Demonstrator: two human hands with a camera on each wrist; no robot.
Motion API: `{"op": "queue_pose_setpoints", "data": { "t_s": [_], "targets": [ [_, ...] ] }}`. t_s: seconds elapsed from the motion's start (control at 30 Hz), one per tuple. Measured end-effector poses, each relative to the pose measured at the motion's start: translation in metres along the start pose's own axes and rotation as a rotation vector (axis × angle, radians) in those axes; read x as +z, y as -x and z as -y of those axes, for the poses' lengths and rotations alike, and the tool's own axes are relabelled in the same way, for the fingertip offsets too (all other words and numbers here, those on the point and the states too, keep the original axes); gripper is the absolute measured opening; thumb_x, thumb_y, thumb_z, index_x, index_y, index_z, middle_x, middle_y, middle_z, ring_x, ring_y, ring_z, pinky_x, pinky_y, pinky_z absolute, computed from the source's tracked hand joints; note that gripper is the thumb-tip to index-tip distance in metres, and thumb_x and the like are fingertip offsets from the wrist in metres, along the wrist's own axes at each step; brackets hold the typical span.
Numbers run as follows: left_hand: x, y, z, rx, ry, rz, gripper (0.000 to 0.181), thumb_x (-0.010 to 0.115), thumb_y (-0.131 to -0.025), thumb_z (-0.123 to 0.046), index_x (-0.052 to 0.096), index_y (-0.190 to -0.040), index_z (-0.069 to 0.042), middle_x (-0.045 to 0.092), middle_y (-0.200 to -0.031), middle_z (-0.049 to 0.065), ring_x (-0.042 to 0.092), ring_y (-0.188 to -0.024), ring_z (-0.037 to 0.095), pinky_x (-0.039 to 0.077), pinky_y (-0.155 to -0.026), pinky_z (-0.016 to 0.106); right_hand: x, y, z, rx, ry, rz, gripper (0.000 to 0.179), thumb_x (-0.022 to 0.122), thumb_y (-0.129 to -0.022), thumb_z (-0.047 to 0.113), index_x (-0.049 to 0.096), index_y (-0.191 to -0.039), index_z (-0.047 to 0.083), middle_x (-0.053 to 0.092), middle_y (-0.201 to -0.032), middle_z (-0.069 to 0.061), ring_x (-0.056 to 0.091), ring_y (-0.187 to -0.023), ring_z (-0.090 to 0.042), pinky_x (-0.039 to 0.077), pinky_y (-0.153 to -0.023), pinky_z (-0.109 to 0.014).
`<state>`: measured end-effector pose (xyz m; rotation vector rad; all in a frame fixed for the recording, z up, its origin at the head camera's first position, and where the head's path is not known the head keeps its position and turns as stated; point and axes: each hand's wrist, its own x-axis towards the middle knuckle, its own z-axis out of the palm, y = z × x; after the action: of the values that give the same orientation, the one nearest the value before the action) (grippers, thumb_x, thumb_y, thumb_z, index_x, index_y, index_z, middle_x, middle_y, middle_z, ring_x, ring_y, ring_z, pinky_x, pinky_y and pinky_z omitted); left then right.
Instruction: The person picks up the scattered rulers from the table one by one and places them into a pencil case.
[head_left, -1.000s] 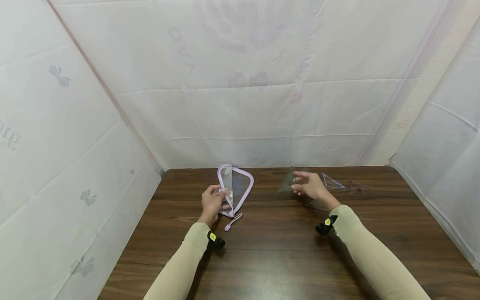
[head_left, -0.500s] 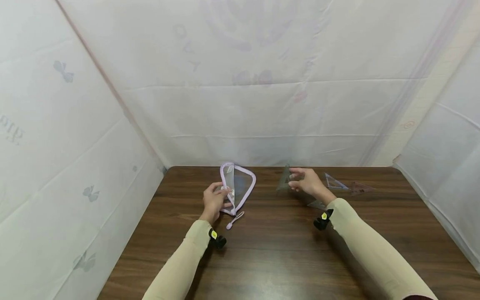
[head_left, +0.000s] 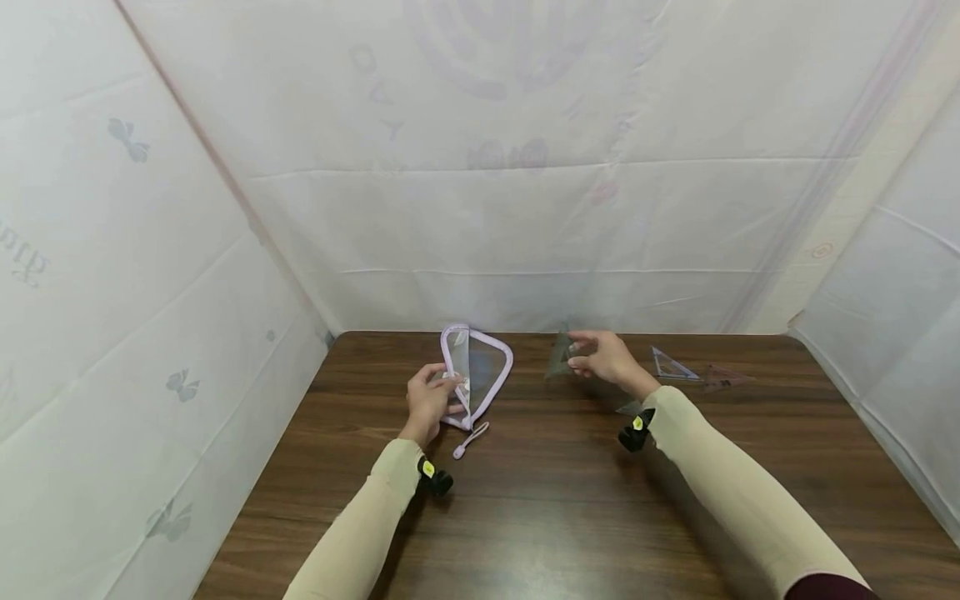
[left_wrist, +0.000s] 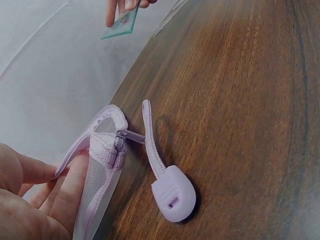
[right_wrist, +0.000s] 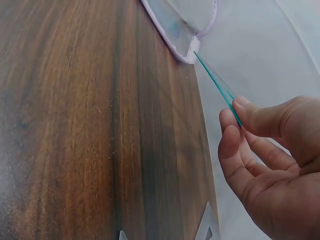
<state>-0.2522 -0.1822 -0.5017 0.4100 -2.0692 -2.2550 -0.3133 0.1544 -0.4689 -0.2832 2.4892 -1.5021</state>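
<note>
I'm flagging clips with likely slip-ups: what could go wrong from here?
The right hand pinches the green triangle near one edge, with most of it sticking out, so it might slip or twist. Its pointed corner could snag on the mesh pouch if brought there. The clear triangle lies close to the black wrist camera, which might knock it if that arm dips.

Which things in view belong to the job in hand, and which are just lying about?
In the job, judging by what is held:
lilac-trimmed mesh pouch, gripped by the left hand
green-tinted set square, pinched by the right hand

Apparently just lying on the table:
blue set square
reddish set square
greyish triangle, partly hidden
</note>
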Motion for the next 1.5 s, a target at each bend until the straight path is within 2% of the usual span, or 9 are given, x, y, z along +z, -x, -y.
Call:
{"op": "queue_pose_setpoints", "data": {
  "t_s": [0.17,0.33,0.47,0.6,1.03,1.3,1.5],
  "targets": [
    [0.001,0.0,0.0,0.004,0.001,-0.011,0.033,0.064,-0.095,0.007,0.057,-0.128,0.004,0.072,-0.114,0.028,0.073,-0.086,0.027,0.065,-0.057,0.04,0.002,-0.003,0.004,-0.002,0.025,-0.002,0.062,0.076,-0.092,0.003,0.054,-0.149,0.011,0.063,-0.133,-0.019,0.073,-0.08,-0.022,0.065,-0.076,-0.047],
    [0.001,0.001,-0.001,0.007,0.003,-0.026,0.032,0.064,-0.095,0.008,0.058,-0.126,0.003,0.074,-0.109,0.025,0.072,-0.08,0.022,0.064,-0.055,0.038,0.007,-0.005,0.01,0.0,-0.003,0.004,0.062,0.076,-0.091,0.001,0.054,-0.149,0.01,0.062,-0.134,-0.02,0.074,-0.084,-0.026,0.063,-0.081,-0.052],
    [0.002,0.002,-0.003,0.004,0.001,-0.026,0.039,0.065,-0.095,0.007,0.058,-0.133,-0.001,0.073,-0.108,0.023,0.073,-0.081,0.023,0.065,-0.056,0.04,0.011,-0.009,0.014,-0.015,-0.02,0.012,0.062,0.075,-0.091,-0.001,0.053,-0.148,0.006,0.062,-0.133,-0.022,0.074,-0.085,-0.029,0.065,-0.077,-0.048],
    [0.003,0.002,-0.005,0.001,0.0,-0.021,0.045,0.066,-0.096,0.005,0.058,-0.139,-0.006,0.072,-0.109,0.023,0.073,-0.084,0.026,0.065,-0.058,0.041,0.014,-0.014,0.018,-0.025,-0.021,0.02,0.062,0.075,-0.09,-0.004,0.054,-0.147,0.004,0.063,-0.131,-0.023,0.073,-0.081,-0.027,0.065,-0.072,-0.043],
    [0.005,0.002,-0.004,0.01,-0.019,-0.033,0.04,0.065,-0.096,0.005,0.062,-0.135,-0.007,0.072,-0.111,0.021,0.073,-0.083,0.025,0.065,-0.056,0.041,0.034,-0.027,0.03,-0.035,-0.018,0.061,0.061,0.075,-0.089,-0.006,0.054,-0.146,0.001,0.064,-0.126,-0.023,0.071,-0.074,-0.019,0.065,-0.073,-0.043],
    [0.005,0.002,-0.003,0.012,-0.022,-0.034,0.04,0.067,-0.096,0.004,0.063,-0.134,-0.008,0.072,-0.112,0.02,0.073,-0.082,0.024,0.065,-0.056,0.041,0.047,-0.032,0.039,-0.068,0.021,0.067,0.059,0.075,-0.089,-0.006,0.056,-0.144,0.0,0.066,-0.12,-0.02,0.07,-0.069,-0.017,0.064,-0.063,-0.032],
    [0.005,0.002,-0.003,0.022,-0.018,-0.038,0.039,0.067,-0.096,0.004,0.064,-0.133,-0.008,0.072,-0.111,0.02,0.073,-0.081,0.025,0.064,-0.055,0.041,0.057,-0.037,0.042,-0.068,0.031,0.064,0.058,0.075,-0.088,-0.008,0.058,-0.143,0.002,0.065,-0.119,-0.019,0.069,-0.068,-0.018,0.065,-0.069,-0.045]
  ]
}}
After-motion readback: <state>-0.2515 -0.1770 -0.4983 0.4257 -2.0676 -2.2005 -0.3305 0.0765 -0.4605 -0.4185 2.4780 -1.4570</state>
